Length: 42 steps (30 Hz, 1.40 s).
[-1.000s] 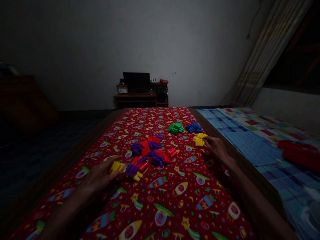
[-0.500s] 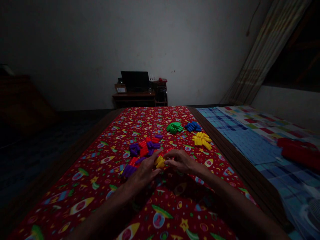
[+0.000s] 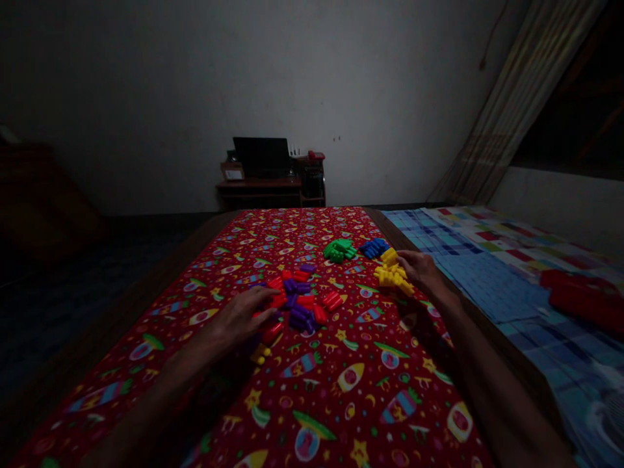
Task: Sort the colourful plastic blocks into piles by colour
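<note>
My right hand pinches a yellow plastic block at the back of a small heap of yellow blocks. My left hand reaches over the left side of a loose pile of red blocks and purple blocks. Its thumb and fingers are apart, and it partly covers some of the pieces. Just in front of that hand, another yellow block lies on the red patterned cloth.
Green blocks and blue blocks form separate heaps farther back. A bed with a checked cover runs along the right, with a red cloth on it. A desk with a dark monitor stands against the wall.
My hands have separated. The right one has carried a yellow block from the middle to the yellow heap; the left one has moved left over the red and purple pile.
</note>
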Each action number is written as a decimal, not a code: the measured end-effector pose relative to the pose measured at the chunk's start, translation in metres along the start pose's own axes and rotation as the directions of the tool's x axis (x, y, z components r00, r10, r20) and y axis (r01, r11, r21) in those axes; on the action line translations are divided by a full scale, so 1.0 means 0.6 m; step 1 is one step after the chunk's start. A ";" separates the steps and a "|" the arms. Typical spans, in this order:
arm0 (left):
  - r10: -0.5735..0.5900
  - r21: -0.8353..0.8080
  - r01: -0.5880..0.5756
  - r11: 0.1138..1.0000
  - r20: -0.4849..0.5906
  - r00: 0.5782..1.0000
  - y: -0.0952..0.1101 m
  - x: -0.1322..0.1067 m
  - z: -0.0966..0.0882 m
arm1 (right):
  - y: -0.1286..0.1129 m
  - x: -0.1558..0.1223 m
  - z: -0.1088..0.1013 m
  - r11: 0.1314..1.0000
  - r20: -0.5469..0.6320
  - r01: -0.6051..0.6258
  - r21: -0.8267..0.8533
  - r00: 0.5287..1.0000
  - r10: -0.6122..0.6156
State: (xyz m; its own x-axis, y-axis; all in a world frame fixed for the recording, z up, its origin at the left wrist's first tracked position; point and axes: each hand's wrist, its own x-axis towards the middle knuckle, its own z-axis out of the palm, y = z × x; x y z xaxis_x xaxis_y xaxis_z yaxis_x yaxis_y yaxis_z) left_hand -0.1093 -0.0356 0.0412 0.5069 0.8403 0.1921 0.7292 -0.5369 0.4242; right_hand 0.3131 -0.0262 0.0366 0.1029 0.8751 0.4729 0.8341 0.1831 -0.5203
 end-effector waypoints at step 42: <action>0.047 0.274 -0.067 0.959 0.079 0.996 -0.019 -0.061 0.044 | -0.225 -0.185 0.141 0.761 0.526 0.503 0.410 0.551 -0.648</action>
State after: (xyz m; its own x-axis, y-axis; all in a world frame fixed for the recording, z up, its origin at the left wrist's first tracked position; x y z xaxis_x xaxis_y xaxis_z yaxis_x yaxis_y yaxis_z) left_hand -0.1242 -0.0622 0.0062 0.5751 0.8057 0.1415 0.7918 -0.5917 0.1515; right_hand 0.1431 -0.1098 -0.0058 -0.7688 0.5990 0.2240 0.4640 0.7635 -0.4492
